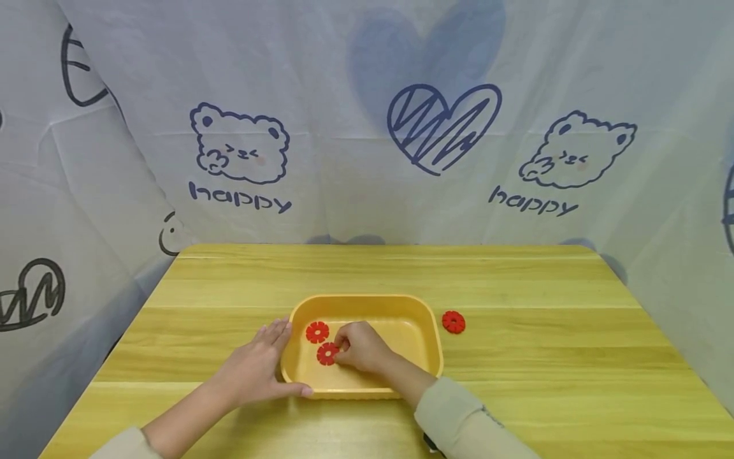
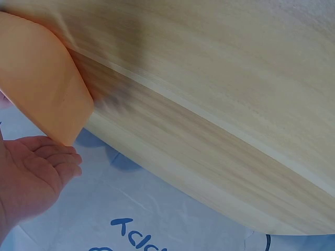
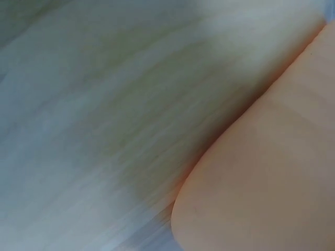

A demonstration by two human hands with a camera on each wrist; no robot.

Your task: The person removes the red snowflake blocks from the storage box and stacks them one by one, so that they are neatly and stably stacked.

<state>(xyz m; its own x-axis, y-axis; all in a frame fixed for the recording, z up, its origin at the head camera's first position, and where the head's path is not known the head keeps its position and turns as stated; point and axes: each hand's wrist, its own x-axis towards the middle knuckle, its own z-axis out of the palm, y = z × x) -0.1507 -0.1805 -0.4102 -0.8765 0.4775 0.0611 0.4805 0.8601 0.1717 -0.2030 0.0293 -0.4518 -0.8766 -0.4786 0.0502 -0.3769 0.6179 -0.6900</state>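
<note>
A yellow plastic tray (image 1: 367,390) sits on the table in the head view; its orange-looking outer wall (image 2: 47,73) fills the upper left of the left wrist view. My left hand (image 1: 255,370) lies along its left side, fingers fairly straight against the wall and thumb at the front rim. Inside the tray, my right hand (image 1: 362,347) pinches the right edge of a red notched disc (image 1: 327,354) between thumb and curled fingers. Another red notched disc (image 1: 317,332) lies just behind it in the tray. Only the tray's outer wall (image 3: 261,178) and table appear in the right wrist view.
A third red notched disc (image 1: 453,322) lies on the wooden table (image 1: 545,357), right of the tray. A pale cloth (image 1: 344,191) with blue drawings hangs behind the table. Something small and dark (image 1: 432,444) shows under the right sleeve.
</note>
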